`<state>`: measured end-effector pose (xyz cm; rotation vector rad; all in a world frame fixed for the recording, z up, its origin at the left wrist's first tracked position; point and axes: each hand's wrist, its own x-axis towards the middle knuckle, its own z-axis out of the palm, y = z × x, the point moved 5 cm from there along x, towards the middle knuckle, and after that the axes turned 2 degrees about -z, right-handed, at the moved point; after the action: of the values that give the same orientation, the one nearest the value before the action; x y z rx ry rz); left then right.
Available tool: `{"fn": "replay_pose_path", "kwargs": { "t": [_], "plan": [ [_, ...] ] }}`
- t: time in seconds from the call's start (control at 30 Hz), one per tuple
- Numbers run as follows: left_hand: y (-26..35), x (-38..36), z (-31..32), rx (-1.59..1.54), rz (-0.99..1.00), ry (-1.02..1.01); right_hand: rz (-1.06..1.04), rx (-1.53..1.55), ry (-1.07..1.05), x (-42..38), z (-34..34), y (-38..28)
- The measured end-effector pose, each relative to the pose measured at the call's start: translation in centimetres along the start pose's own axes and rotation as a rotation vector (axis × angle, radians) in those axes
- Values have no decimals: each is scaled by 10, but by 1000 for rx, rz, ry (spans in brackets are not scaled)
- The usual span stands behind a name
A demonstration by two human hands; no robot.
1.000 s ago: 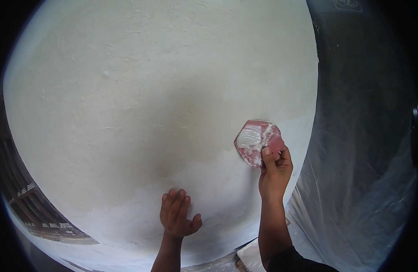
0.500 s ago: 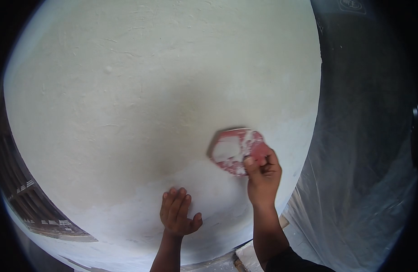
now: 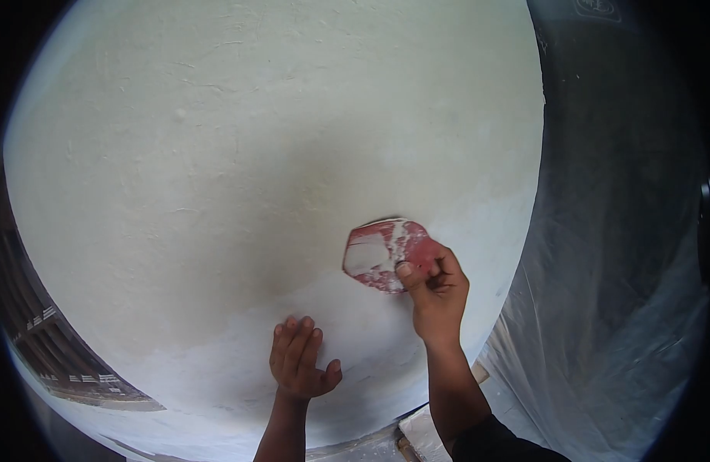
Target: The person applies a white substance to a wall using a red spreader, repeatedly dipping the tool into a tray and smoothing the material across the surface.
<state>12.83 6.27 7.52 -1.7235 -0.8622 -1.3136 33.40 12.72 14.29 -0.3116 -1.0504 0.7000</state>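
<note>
A large pale surface (image 3: 216, 154), white toward its lower part and greenish-cream above, fills most of the view. Against it lies a flat red piece (image 3: 368, 255) smeared with white, roughly rounded with a straight left edge. My right hand (image 3: 439, 296) pinches this piece at its right end, thumb on top. Lower and to the left, my left hand (image 3: 299, 362) rests flat on the surface, fingers pointing up and thumb out to the side, holding nothing. What lies under the red piece is hidden.
Clear plastic sheeting (image 3: 601, 339) hangs along the right side. Dark slatted bars (image 3: 58, 343) show at the lower left. A pale block-like object (image 3: 428, 435) is at the bottom, beside my right forearm.
My right hand has moved slightly left with the red piece, which now looks sharper. My left hand has stayed nearly in place.
</note>
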Motion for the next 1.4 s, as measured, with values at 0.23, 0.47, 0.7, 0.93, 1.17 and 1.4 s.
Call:
{"fn": "replay_pose_path", "kwargs": {
  "t": [0.23, 0.47, 0.7, 0.93, 1.17, 1.4],
  "plan": [
    [3, 4, 1, -16, -5, 1, -10, 131, 157, 2, -47, 7],
    [0, 3, -1, -12, -11, 2, 2, 26, 16, 13, 9, -6],
    [-2, 0, 0, -7, -6, -4, 5, 133, 89, 2, -14, 0],
    [-2, 1, 0, -21, -3, -2, -30, -71, 133, 13, -32, 13],
    [-2, 1, 1, -13, -5, -13, 18, 139, 123, 9, -38, 7],
    [-2, 3, 3, -8, -3, -7, 59, 122, 279, 11, -81, 19]
  ]
}}
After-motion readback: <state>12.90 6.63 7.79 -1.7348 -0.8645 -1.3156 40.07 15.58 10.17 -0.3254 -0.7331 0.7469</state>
